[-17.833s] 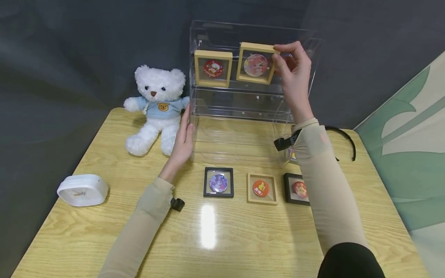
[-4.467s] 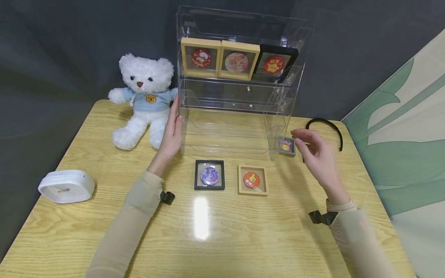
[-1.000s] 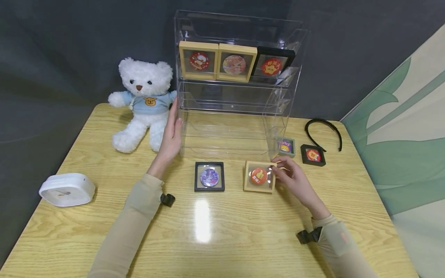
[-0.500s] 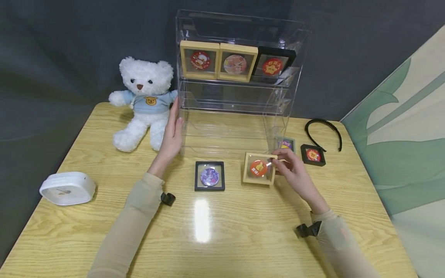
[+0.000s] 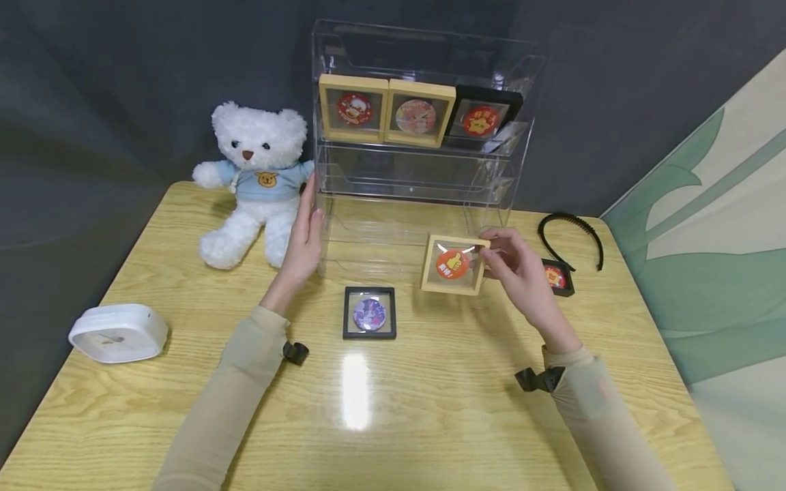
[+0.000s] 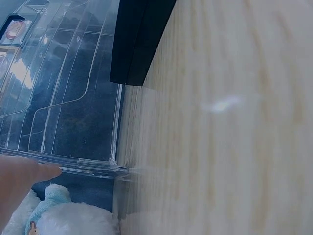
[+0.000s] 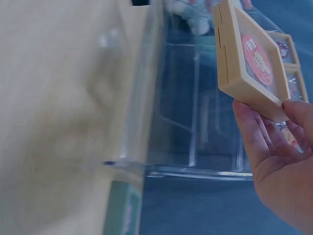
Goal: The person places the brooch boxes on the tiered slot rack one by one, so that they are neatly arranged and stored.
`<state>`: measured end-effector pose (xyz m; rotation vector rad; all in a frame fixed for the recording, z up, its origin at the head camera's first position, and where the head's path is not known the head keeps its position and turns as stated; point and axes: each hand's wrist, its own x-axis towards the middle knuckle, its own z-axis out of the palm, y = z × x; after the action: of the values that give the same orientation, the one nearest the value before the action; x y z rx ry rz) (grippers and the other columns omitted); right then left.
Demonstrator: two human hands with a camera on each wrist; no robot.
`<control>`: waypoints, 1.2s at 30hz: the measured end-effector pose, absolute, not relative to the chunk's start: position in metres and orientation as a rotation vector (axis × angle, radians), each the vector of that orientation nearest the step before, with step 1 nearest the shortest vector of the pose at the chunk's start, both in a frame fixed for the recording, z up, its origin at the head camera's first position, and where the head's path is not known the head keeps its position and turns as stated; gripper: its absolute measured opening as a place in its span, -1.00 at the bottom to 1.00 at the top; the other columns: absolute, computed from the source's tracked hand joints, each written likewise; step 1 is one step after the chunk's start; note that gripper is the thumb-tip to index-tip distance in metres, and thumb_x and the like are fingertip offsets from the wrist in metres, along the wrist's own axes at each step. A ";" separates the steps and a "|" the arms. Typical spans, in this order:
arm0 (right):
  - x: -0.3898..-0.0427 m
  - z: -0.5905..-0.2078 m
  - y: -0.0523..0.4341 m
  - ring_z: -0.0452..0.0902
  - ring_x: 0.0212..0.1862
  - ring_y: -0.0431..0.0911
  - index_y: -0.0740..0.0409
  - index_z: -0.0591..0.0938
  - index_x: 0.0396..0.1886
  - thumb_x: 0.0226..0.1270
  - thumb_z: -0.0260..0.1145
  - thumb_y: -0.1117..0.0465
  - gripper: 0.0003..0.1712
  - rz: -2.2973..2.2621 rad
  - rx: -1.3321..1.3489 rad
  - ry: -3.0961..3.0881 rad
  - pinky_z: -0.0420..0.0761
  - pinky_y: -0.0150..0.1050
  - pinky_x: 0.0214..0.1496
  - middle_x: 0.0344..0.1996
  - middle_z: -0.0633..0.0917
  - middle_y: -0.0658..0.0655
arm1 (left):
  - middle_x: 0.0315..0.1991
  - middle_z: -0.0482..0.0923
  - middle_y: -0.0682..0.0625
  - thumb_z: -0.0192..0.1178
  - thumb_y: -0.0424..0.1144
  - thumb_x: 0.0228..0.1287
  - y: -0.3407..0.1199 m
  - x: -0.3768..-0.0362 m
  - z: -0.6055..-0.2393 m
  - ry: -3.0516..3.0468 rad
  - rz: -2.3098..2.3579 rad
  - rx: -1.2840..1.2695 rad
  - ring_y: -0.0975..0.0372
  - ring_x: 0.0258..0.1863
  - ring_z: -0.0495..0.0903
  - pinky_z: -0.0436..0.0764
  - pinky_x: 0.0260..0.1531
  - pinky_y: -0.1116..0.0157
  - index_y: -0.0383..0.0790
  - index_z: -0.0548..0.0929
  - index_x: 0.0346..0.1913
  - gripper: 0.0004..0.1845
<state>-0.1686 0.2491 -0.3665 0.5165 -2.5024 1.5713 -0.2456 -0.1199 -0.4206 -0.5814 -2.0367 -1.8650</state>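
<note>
Transfer looks like the step: my right hand [image 5: 520, 283] pinches the pale frame [image 5: 453, 264] at three o'clock, aloft at the five o'clock of the clear rack [image 5: 381, 181]. My left hand [image 5: 303, 245], fingers straight, braces its nine. I'd lift steadily.

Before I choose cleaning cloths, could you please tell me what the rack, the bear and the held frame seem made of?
Rack: glossy clear plastic, probably acrylic; it is see-through with glinting edges. Bear: plush, judging by its fluffy white pile. Frame: smooth, matte yellow border, no visible grain, so perhaps plastic; its clear, reflective middle suggests film.
</note>
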 end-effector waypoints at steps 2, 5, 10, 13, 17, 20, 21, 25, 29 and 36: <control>-0.172 -0.360 0.246 0.70 -0.06 -0.20 0.38 0.51 0.33 0.70 0.18 0.33 -0.66 1.582 0.521 -2.484 0.78 -0.37 -0.06 0.06 0.69 0.35 | 0.75 -0.15 -0.17 -0.34 -0.46 0.74 -0.120 -0.245 -0.421 -2.037 -1.868 -0.578 0.10 0.71 -0.15 -0.06 0.66 0.29 -0.30 -0.12 0.75 -0.36; -0.177 -0.350 0.240 0.71 -0.05 -0.16 0.39 0.51 0.32 0.69 0.18 0.34 -0.66 1.602 0.546 -2.443 0.79 -0.36 -0.05 0.06 0.70 0.31 | 0.75 -0.15 -0.17 -0.34 -0.46 0.74 -0.120 -0.245 -0.420 -2.040 -1.870 -0.574 0.09 0.71 -0.15 -0.06 0.66 0.29 -0.31 -0.12 0.75 -0.37; -0.188 -0.334 0.226 0.73 -0.08 -0.14 0.40 0.53 0.29 0.67 0.20 0.38 -0.69 1.606 0.598 -2.370 0.79 -0.37 -0.08 0.04 0.73 0.29 | 0.75 -0.15 -0.16 -0.33 -0.45 0.75 -0.121 -0.244 -0.421 -2.035 -1.875 -0.576 0.11 0.71 -0.16 -0.07 0.66 0.29 -0.30 -0.11 0.75 -0.37; -0.193 -0.325 0.218 0.72 -0.10 -0.13 0.41 0.54 0.28 0.66 0.21 0.38 -0.69 1.595 0.615 -2.344 0.78 -0.37 -0.10 0.05 0.72 0.27 | 0.75 -0.16 -0.15 -0.32 -0.45 0.75 -0.122 -0.245 -0.422 -2.034 -1.871 -0.577 0.11 0.71 -0.16 -0.06 0.66 0.29 -0.30 -0.11 0.75 -0.37; -0.198 -0.313 0.211 0.70 -0.11 -0.13 0.43 0.54 0.27 0.65 0.22 0.40 -0.69 1.561 0.621 -2.328 0.77 -0.41 -0.10 0.05 0.69 0.21 | 0.75 -0.16 -0.16 -0.31 -0.44 0.75 -0.122 -0.246 -0.422 -2.034 -1.862 -0.591 0.11 0.71 -0.15 -0.07 0.66 0.28 -0.32 -0.11 0.74 -0.37; -0.201 -0.306 0.207 0.71 -0.11 -0.14 0.45 0.53 0.26 0.64 0.23 0.41 -0.69 1.543 0.619 -2.314 0.76 -0.41 -0.11 0.04 0.69 0.23 | 0.75 -0.15 -0.17 -0.31 -0.44 0.75 -0.121 -0.246 -0.422 -2.032 -1.858 -0.600 0.12 0.71 -0.14 -0.07 0.66 0.27 -0.32 -0.11 0.74 -0.37; -0.202 -0.303 0.205 0.71 -0.11 -0.14 0.45 0.53 0.26 0.64 0.23 0.40 -0.68 1.544 0.615 -2.309 0.76 -0.41 -0.11 0.04 0.70 0.22 | 0.75 -0.14 -0.18 -0.30 -0.44 0.75 -0.121 -0.246 -0.422 -2.032 -1.855 -0.601 0.12 0.71 -0.14 -0.07 0.66 0.27 -0.33 -0.11 0.74 -0.37; -0.207 -0.295 0.200 0.71 -0.14 -0.13 0.41 0.55 0.27 0.63 0.26 0.38 -0.68 1.542 0.611 -2.277 0.78 -0.39 -0.10 0.00 0.71 0.15 | 0.75 -0.14 -0.18 -0.30 -0.43 0.75 -0.121 -0.247 -0.420 -2.034 -1.847 -0.604 0.12 0.71 -0.14 -0.07 0.66 0.27 -0.33 -0.11 0.74 -0.37; -0.212 -0.288 0.194 0.70 -0.16 -0.11 0.35 0.59 0.26 0.62 0.28 0.36 -0.68 1.541 0.627 -2.245 0.78 -0.37 -0.10 -0.03 0.72 0.02 | 0.75 -0.14 -0.17 -0.31 -0.43 0.76 -0.121 -0.248 -0.421 -2.033 -1.847 -0.602 0.12 0.71 -0.14 -0.07 0.66 0.27 -0.33 -0.11 0.74 -0.38; -0.222 -0.282 0.184 0.70 -0.22 -0.10 0.29 0.62 0.25 0.62 0.30 0.35 -0.70 1.520 0.689 -2.190 0.79 -0.34 -0.09 -0.08 0.72 -0.02 | 0.75 -0.15 -0.17 -0.32 -0.45 0.74 -0.120 -0.247 -0.422 -2.041 -1.856 -0.583 0.11 0.71 -0.13 -0.06 0.66 0.27 -0.32 -0.11 0.74 -0.37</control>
<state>-0.2222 0.1839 -0.2820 0.6892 -2.1896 1.5202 -0.2465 -0.1202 -0.4219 -0.5830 -2.0408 -1.8561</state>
